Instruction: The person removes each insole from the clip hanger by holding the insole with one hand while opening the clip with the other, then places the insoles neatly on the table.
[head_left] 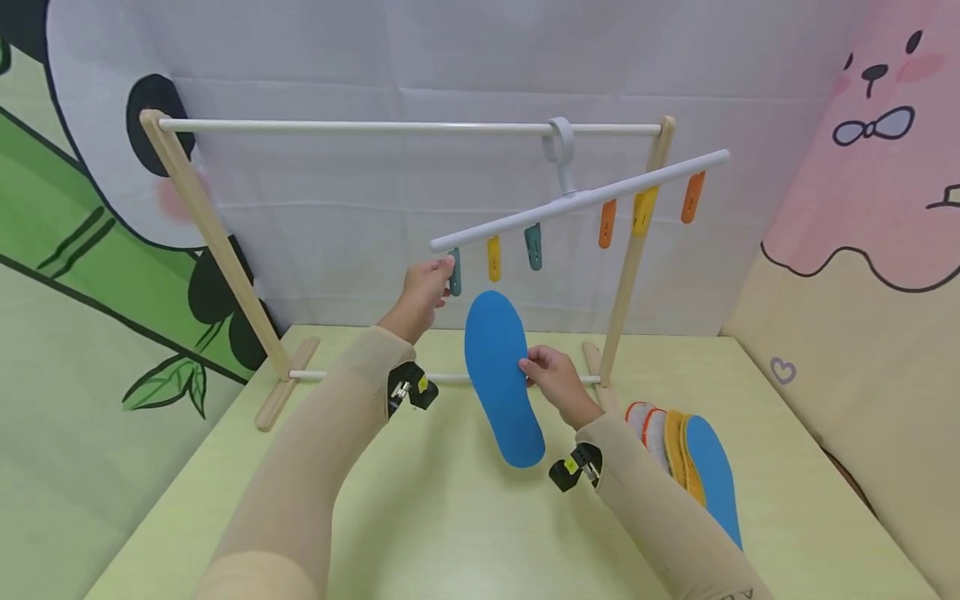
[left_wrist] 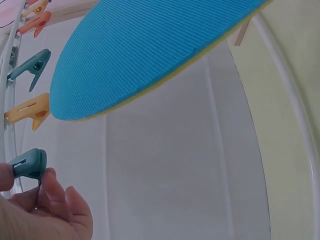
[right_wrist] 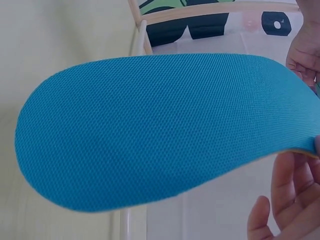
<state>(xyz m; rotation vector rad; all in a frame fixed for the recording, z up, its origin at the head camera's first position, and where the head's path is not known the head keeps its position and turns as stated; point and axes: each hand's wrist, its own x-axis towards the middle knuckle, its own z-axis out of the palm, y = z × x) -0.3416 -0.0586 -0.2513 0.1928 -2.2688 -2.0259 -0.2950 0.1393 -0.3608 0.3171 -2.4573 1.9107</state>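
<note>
A blue insole hangs upright in the air, its edge pinched between the thumb and fingers of my right hand. Its textured blue face fills much of the right wrist view, with a thin yellow layer along the rim in the left wrist view. My left hand grips the teal clothespin at the low left end of a white hanger. That hanger tilts, its hook over the rack's top bar. The insole's top is below and right of the left hand, apart from the clips.
More clothespins hang along the hanger: yellow, teal, orange and others. A wooden rack with a white top bar stands on the table. At right lie grey insoles, yellow insoles and another blue insole.
</note>
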